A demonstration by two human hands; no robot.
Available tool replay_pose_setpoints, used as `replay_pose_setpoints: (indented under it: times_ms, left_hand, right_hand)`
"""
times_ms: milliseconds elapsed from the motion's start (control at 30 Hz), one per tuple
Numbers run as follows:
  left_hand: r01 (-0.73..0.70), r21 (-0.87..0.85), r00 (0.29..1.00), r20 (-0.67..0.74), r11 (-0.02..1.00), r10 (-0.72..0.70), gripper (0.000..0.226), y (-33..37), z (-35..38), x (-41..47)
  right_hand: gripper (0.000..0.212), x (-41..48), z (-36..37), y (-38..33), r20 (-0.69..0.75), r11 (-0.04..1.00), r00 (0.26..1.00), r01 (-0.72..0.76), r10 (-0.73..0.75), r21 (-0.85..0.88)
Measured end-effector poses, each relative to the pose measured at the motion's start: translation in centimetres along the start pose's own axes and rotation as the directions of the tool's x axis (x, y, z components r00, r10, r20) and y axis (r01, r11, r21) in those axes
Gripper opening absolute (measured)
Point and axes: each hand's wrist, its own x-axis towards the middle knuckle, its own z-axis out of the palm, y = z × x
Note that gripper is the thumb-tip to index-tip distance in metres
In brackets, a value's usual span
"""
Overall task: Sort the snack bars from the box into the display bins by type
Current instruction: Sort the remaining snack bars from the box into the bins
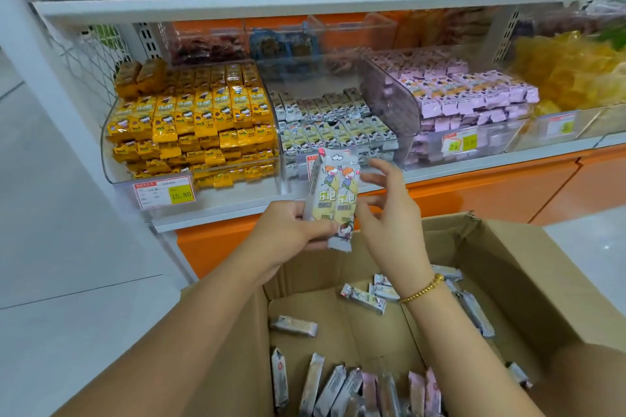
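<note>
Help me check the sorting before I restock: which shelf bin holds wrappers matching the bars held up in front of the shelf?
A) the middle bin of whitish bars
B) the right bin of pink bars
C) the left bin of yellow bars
A: the held bars, gripped by the left hand, have whitish wrappers with cartoon figures, like those in the middle bin, not yellow or pink.
</note>
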Motion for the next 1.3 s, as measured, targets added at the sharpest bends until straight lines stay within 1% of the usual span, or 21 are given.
replay_pose_setpoints:
  times_ms: [67, 133, 200, 333, 367, 400, 433, 467, 533, 567, 600, 633, 700, 767, 867, 967, 1067, 1133, 1200, 1233, 1300]
  left_hand:
    - [-0.097, 0.009, 0.989, -0.11, 0.995, 0.097, 0.019, 0.4, 0.6, 0.4]
    - [-0.245, 0.211, 0.935, -0.207, 0.946, 0.288, 0.013, 0.7, 0.8, 1.0]
    - [-0.347, 0.366, 0.87, -0.219, 0.863, 0.443, 0.012, 1.2, 1.3, 1.5]
    - [-0.454, 0.407, 0.801, -0.205, 0.793, 0.563, 0.02, 2.1, 2.1, 2.9]
    - [-0.453, 0.405, 0.805, -0.196, 0.794, 0.56, 0.02, 2.1, 2.2, 3.3]
    - [-0.421, 0.447, 0.818, -0.187, 0.789, 0.543, 0.03, 2.0, 2.2, 3.6]
    - [-0.361, 0.55, 0.833, -0.173, 0.753, 0.525, 0.045, 1.8, 2.0, 3.9]
    - [-0.291, 0.682, 0.839, -0.155, 0.671, 0.522, 0.055, 1.4, 1.6, 4.0]
    - [-0.243, 0.845, 0.811, -0.092, 0.477, 0.578, 0.057, 0.9, 0.8, 3.9]
    - [-0.254, 0.87, 0.802, -0.055, 0.423, 0.595, 0.055, 0.6, 0.5, 3.9]
    - [-0.265, 0.876, 0.801, -0.033, 0.404, 0.598, 0.055, 0.3, 0.3, 4.0]
    - [-0.265, 0.878, 0.803, -0.027, 0.398, 0.595, 0.055, 0.2, 0.1, 4.2]
    - [-0.248, 0.877, 0.797, -0.057, 0.412, 0.602, 0.058, 0.1, -0.4, 4.7]
    - [-0.217, 0.896, 0.784, -0.077, 0.388, 0.616, 0.059, 0.1, -0.9, 5.2]
    - [-0.22, 0.91, 0.75, -0.073, 0.352, 0.657, 0.058, -0.3, -1.5, 6.2]
    - [-0.233, 0.911, 0.75, -0.054, 0.339, 0.659, 0.06, -0.6, -1.9, 6.4]
    - [-0.247, 0.905, 0.782, -0.025, 0.347, 0.622, 0.062, -0.6, -2.2, 6.0]
    - [-0.294, 0.886, 0.782, 0.008, 0.358, 0.623, 0.059, -0.4, -2.1, 5.4]
    - [-0.309, 0.86, 0.791, -0.005, 0.406, 0.612, 0.053, -0.6, -2.4, 4.5]
    - [-0.31, 0.842, 0.791, -0.03, 0.442, 0.611, 0.046, -0.8, -2.7, 4.0]
    - [-0.308, 0.812, 0.808, -0.053, 0.496, 0.587, 0.023, -1.4, -3.6, 3.1]
  right_hand:
    - [0.037, 0.2, 0.6, -0.6, -0.033, 0.988, 0.996, -0.083, 0.088, 0.128]
    - [0.042, 0.7, 1.0, -1.4, -0.004, 0.971, 0.99, -0.137, 0.14, 0.198]
    - [0.057, 1.6, 1.2, -2.2, 0.007, 0.968, 0.986, -0.164, 0.166, 0.189]
    - [0.055, 4.2, 1.0, -3.1, -0.032, 0.984, 0.991, -0.124, 0.129, 0.124]
    - [0.053, 5.4, 1.0, -3.0, -0.033, 0.985, 0.99, -0.135, 0.139, 0.109]
    - [0.05, 6.9, 1.0, -2.7, -0.03, 0.985, 0.988, -0.151, 0.154, 0.088]
    - [0.048, 8.7, 1.1, -2.3, -0.029, 0.984, 0.985, -0.169, 0.17, 0.05]
    - [0.048, 10.6, 1.2, -1.8, -0.025, 0.983, 0.983, -0.184, 0.184, -0.004]
    - [0.049, 14.9, 1.7, -0.9, 0.018, 0.97, 0.978, -0.201, 0.206, -0.134]
    - [0.046, 16.9, 2.0, -0.8, 0.054, 0.958, 0.974, -0.203, 0.218, -0.2]
    - [0.04, 18.9, 2.6, -0.7, 0.097, 0.941, 0.968, -0.2, 0.234, -0.272]
    - [0.036, 20.6, 3.2, -0.8, 0.134, 0.918, 0.959, -0.192, 0.251, -0.348]
    - [0.043, 23.7, 4.7, -0.9, 0.187, 0.863, 0.945, -0.149, 0.269, -0.484]
    - [0.044, 26.1, 6.5, -0.5, 0.251, 0.806, 0.925, -0.091, 0.287, -0.585]
    - [0.052, 27.7, 8.9, 0.4, 0.323, 0.771, 0.881, -0.069, 0.345, -0.634]
    - [0.042, 28.0, 10.4, 0.8, 0.332, 0.808, 0.879, -0.095, 0.342, -0.582]
    - [0.046, 27.8, 10.5, 1.3, 0.296, 0.865, 0.9, -0.15, 0.32, -0.48]
    - [0.04, 26.9, 9.5, 1.6, 0.253, 0.879, 0.92, -0.161, 0.298, -0.448]
    - [0.024, 25.1, 7.8, 1.2, 0.212, 0.917, 0.951, -0.133, 0.225, -0.377]
    - [0.022, 23.8, 6.8, 0.8, 0.194, 0.94, 0.966, -0.1, 0.171, -0.327]
    - [0.03, 20.2, 4.7, -0.5, 0.178, 0.979, 0.983, -0.017, 0.054, -0.204]
